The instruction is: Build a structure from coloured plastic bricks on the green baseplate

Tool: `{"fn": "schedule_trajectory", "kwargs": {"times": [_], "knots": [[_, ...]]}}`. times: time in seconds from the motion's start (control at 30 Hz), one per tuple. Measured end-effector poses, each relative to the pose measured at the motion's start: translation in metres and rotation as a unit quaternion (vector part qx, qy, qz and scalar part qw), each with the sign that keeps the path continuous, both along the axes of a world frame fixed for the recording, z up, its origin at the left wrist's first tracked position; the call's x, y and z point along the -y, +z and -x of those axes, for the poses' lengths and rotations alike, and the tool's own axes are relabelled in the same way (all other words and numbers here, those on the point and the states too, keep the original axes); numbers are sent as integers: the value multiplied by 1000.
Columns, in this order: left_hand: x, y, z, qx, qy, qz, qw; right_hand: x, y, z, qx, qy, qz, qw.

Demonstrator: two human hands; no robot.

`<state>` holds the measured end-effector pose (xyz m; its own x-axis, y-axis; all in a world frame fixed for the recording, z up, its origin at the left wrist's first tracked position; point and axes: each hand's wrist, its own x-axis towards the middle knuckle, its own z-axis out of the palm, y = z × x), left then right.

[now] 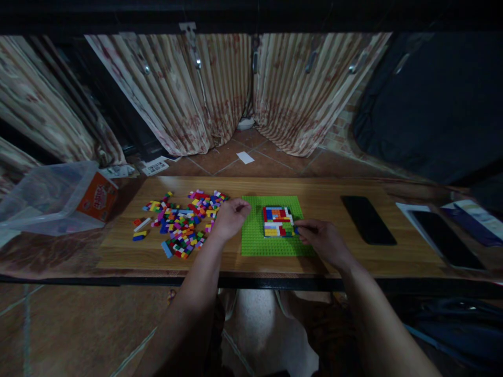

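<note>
Bare wood between baseplate point(271, 246) and phone point(368, 219) (bricks point(181, 222) left).

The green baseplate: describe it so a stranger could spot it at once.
On the long wooden table, look between the person's left hand and right hand. The green baseplate lies flat there, right of the loose brick pile. It alone is a plain lime-green square, carrying a small multicoloured brick panel.
</note>
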<state>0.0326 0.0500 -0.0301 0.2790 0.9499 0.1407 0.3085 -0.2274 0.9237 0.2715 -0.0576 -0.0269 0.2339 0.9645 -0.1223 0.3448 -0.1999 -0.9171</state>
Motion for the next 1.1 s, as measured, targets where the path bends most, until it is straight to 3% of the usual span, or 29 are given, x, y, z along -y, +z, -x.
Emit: {"fn": "schedule_trajectory", "kwargs": {"times": [0.3, 0.67, 1.1], "knots": [[1, 2, 0, -16, 6, -13, 1000, -13, -5, 6, 22, -27, -34, 999], [3, 6, -2, -19, 12, -14, 1000, -15, -3, 10, -112, -71, 24, 991], [5, 0, 0, -14, -1, -9, 1000, -16, 1, 8, -145, -76, 49, 985]]}}
